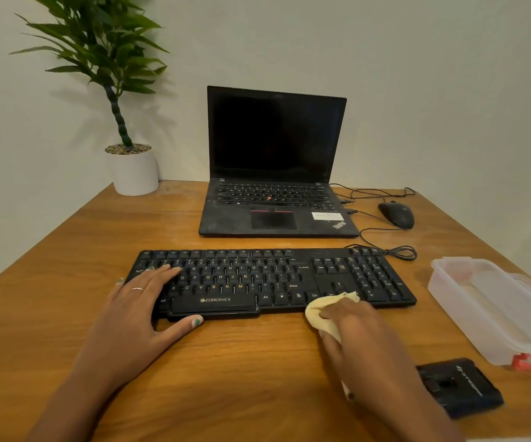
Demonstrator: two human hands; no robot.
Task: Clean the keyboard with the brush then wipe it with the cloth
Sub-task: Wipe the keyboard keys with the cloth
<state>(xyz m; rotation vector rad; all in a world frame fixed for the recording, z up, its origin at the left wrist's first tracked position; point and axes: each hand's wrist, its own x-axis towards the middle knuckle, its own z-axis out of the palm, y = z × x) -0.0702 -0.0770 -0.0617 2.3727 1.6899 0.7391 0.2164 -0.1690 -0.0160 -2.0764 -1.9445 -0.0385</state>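
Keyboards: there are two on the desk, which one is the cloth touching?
The separate black keyboard nearest the person; the right hand holds the yellow cloth at its front edge. The laptop behind is untouched.

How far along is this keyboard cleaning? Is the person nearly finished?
It looks like the second step. The right hand holds a yellow cloth against the keyboard's front edge near the arrow keys, while the left hand rests on its left end, steadying it. No brush shows in either hand, so brushing seems finished, though that is a guess. How much wiping is left cannot be told.
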